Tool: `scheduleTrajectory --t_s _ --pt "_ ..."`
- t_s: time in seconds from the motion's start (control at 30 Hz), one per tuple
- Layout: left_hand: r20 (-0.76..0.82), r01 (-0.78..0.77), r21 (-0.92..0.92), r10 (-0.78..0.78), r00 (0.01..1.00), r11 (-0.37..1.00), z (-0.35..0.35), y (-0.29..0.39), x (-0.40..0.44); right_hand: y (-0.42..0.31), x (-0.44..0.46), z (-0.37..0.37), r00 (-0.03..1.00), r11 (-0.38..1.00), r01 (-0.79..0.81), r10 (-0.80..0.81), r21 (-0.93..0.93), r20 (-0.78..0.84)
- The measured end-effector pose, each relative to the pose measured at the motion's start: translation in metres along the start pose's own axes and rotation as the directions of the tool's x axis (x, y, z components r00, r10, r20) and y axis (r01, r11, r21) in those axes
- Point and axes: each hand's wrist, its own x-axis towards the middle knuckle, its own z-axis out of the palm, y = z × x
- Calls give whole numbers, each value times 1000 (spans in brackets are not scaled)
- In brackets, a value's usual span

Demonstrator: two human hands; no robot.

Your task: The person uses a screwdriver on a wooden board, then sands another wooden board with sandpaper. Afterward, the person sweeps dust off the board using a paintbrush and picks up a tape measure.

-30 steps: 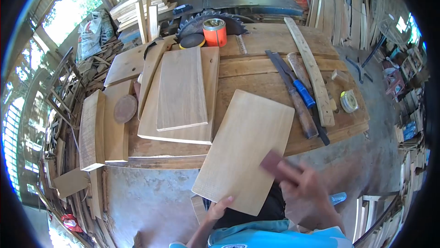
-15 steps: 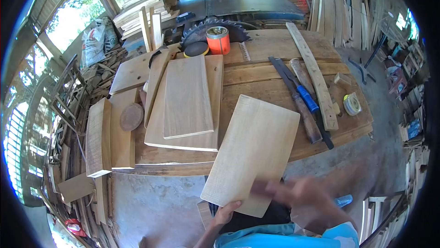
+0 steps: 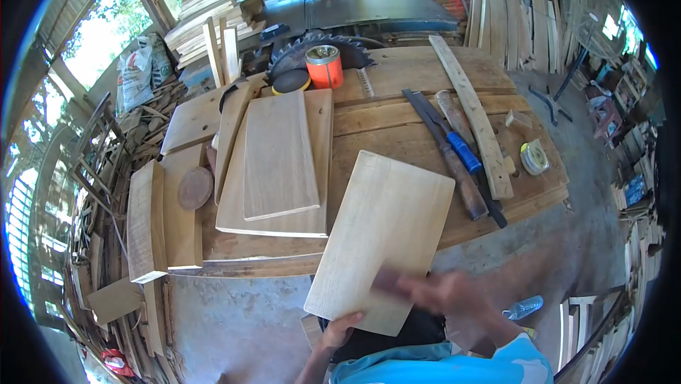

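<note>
Passable over the workbench [image 3: 383, 135] between stacked boards [image 3: 280, 160] and blue-handled tool [image 3: 462, 151]; blocked nearer by held board [image 3: 379, 235]; blocked back-left by orange can [image 3: 324, 70].

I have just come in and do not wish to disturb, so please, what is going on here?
A person is working on a pale wooden board. The left hand grips its near edge, while the right hand holds a dark reddish block at its face; hand and block are blurred, so exact contact is unclear. Beyond, on the workbench, are stacked boards, an orange can, a blue-handled tool and a tape measure.
</note>
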Motion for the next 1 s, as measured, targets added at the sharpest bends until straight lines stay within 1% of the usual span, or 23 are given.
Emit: scheduleTrajectory --t_s 0.03,0.07,0.1,0.13,0.17,0.23,0.27,0.33,0.4,0.47,0.5,0.53,0.57,0.6,0.7,0.73,0.77,0.8,0.83,0.9,0.93,0.97,1.0 --pt "5 -21 -39 21 1000 999 -4 -3 1 -12 -4 2 983 989 145 -149 39 106" --pt "7 -42 -77 42 999 996 -7 -4 2 -20 -5 2 933 955 283 -297 95 202" --pt "8 -40 -72 40 999 997 -8 -2 3 -18 0 -6 944 986 165 -167 32 284" --pt "-8 -50 -90 50 999 995 -7 -1 2 -11 7 -6 986 999 38 -32 -29 165" --pt "-24 -54 -114 52 998 992 -4 -3 0 -3 14 -8 994 992 -100 104 -77 44" --pt "-27 -52 -92 49 998 994 0 1 -1 2 41 -20 940 937 -311 279 -158 -199" --pt "-28 -66 -58 65 998 996 1 2 -1 6 46 -21 938 934 -320 288 -161 -195" --pt "-48 -67 -46 65 997 997 4 -1 -4 14 51 -14 898 927 -362 316 -103 -305" --pt "-100 -94 -19 92 991 995 3 1 -6 4 41 -2 910 947 -310 270 -86 -314" --pt "-90 -111 -66 104 990 992 2 3 -7 -14 18 7 989 990 -137 139 46 -52" --pt "-77 -119 -119 110 991 986 3 2 -7 -21 9 5 990 990 -132 134 45 -48" --pt "-78 -122 -126 112 991 985 2 2 -6 -28 1 0 991 995 -101 101 -10 83" --pt "-15 -90 -216 89 996 972 0 2 -5 -30 -3 -4 974 996 -64 76 -62 213" --pt "49 -51 -301 69 996 952 -3 3 -4 -29 -2 -5 973 996 -63 75 -65 217" --pt "157 33 -436 40 987 899 -12 0 -3 -32 1 -6 990 994 -54 66 -99 126" --pt "158 28 -434 46 986 900 -19 -5 -3 -37 4 -4 997 991 -58 63 -125 38" --pt "197 31 -370 45 979 928 -29 -13 -5 -40 7 -4 997 987 -63 55 -149 -53" --pt "235 31 -303 43 971 952 -34 -16 -4 -40 8 -3 997 987 -56 47 -150 -60" --pt "239 23 -300 51 970 954 -18 0 -6 -40 8 -4 999 980 -7 -1 -199 -43" --pt "496 225 -315 -42 867 922 36 38 -20 -42 12 -9 999 967 39 -46 -250 -23" --pt "498 228 -315 -44 866 921 43 36 -21 -44 17 -15 996 962 85 -70 -259 63" --pt "511 205 -361 8 860 910 49 32 -23 -45 20 -18 984 956 131 -94 -264 150" --pt "520 183 -407 62 852 895 52 28 -23 -44 21 -16 984 956 130 -93 -264 151"
